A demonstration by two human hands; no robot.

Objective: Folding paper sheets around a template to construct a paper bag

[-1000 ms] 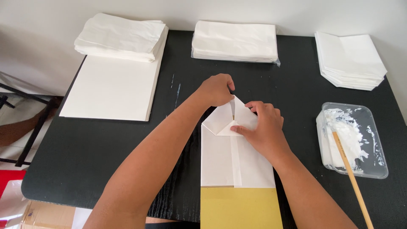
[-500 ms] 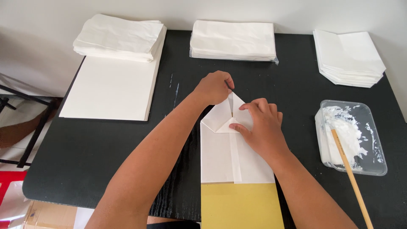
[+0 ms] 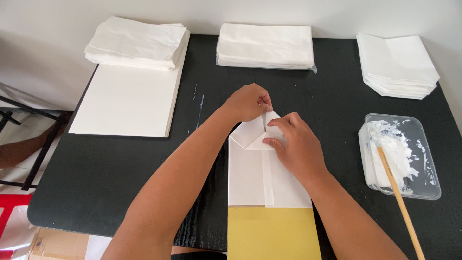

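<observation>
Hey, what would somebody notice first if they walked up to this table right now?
Probably the two hands at the centre: the left hand and right hand press down the folded top of a white paper bag on the black table. Next, the clear tray of white paste with a wooden stick at the right.

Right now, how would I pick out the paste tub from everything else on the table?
Start at the black table and go to its right edge. Below the stack of folded white sheets sits the clear plastic tub, smeared with white paste. It alone is see-through, with a wooden stick leaning out.
</observation>
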